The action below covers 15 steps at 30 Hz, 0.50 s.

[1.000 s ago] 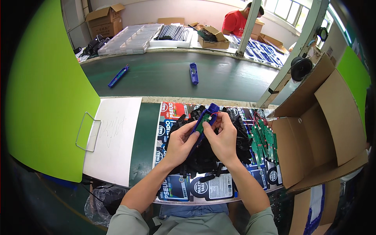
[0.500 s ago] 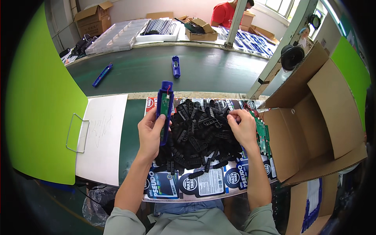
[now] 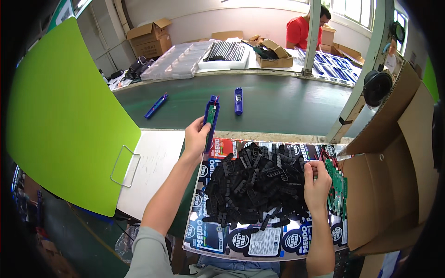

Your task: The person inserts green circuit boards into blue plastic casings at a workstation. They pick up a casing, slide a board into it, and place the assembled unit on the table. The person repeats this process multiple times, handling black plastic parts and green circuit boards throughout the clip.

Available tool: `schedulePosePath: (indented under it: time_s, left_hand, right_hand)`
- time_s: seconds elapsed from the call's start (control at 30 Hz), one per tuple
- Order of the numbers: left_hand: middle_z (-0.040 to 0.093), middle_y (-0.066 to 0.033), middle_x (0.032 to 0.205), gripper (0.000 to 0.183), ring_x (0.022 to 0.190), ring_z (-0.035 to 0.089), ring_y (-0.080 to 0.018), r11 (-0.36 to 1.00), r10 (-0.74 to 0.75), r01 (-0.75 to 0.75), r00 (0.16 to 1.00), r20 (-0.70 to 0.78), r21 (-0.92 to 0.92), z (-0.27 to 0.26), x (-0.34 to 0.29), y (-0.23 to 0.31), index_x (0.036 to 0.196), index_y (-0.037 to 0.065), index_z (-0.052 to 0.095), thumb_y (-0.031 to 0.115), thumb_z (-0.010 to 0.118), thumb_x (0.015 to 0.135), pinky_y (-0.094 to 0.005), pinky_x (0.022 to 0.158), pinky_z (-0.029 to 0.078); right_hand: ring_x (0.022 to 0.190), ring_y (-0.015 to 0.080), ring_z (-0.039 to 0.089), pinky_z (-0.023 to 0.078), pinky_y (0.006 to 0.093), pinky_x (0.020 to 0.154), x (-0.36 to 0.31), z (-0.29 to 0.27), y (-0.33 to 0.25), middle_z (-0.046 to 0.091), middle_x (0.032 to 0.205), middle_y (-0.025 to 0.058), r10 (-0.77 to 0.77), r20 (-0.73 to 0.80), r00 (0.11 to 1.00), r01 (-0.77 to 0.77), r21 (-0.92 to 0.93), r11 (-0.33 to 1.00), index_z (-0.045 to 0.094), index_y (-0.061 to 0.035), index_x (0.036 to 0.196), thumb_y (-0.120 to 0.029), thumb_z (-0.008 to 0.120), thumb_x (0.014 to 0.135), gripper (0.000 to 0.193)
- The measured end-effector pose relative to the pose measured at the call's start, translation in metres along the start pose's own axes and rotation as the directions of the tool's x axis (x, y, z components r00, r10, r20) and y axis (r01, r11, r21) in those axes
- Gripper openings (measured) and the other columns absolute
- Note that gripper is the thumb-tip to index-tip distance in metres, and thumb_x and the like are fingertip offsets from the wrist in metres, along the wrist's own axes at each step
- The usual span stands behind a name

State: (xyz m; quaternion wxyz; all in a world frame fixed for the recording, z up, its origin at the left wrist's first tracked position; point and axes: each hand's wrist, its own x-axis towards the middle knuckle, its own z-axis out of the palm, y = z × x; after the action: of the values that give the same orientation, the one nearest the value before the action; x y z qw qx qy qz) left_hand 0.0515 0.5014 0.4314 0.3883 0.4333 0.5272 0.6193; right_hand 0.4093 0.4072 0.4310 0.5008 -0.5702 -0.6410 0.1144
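Observation:
My left hand [image 3: 197,138] is closed around a long blue plastic housing [image 3: 209,134], held up by the belt's near edge. A green circuit board [image 3: 211,113] with a red wire lies inside the housing, my thumb resting against it. Below and to the right spreads a heap of small black ridged strips [image 3: 259,185] on a printed sheet [image 3: 222,250]. Over the heap's right side, my right hand [image 3: 317,180] has its fingers pinched together; whatever may be between them is hidden. Just right of that hand lie several green circuit boards [image 3: 340,190] with red wires.
Across the far side runs a dark green belt [image 3: 194,99] bearing two blue housings, one slim [image 3: 156,105] and one upright [image 3: 238,101]. An open cardboard box [image 3: 380,199] stands at right. A lime-green panel [image 3: 79,125] and white board [image 3: 155,162] are at left. A person in red [image 3: 297,32] sits beyond.
The head view has turned left, so the scene shifts right. My left hand has carried the blue housing away from the heap toward the belt. My right hand stays pinched at the heap's right side.

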Motion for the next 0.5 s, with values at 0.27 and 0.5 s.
schedulePosePath:
  time_s: [0.27, 0.5]
  left_hand:
    - [0.078, -0.0175, 0.100, 0.034, 0.093, 0.076, -0.0324, 0.730, 0.217, -0.045, 0.962, -0.168, 0.682, -0.011, 0.155, -0.069, 0.120, 0.007, 0.076, 0.016, 0.065, 0.089, -0.0421, 0.085, 0.056]
    - [0.077, -0.0190, 0.106, 0.031, 0.101, 0.074, -0.0352, 0.591, 0.136, 0.094, 0.968, -0.213, 0.802, -0.016, 0.190, -0.094, 0.115, 0.008, 0.078, 0.015, 0.064, 0.088, -0.0461, 0.091, 0.055]
  right_hand:
    - [0.072, 0.0295, 0.067, 0.053, 0.0387, 0.066, 0.001, 0.011, 0.003, 0.069, 0.086, 0.0154, -0.040, -0.027, 0.999, 0.041, 0.067, 0.997, 0.070, 0.0008, 0.099, -0.009, 0.072, 0.095, 0.010]
    - [0.087, 0.0350, 0.064, 0.051, 0.0446, 0.077, 0.004, 0.012, 0.008, 0.068, 0.092, 0.0160, -0.093, 0.031, 0.995, 0.094, -0.057, 0.994, 0.071, -0.0008, 0.103, -0.004, 0.069, 0.091, 0.012]
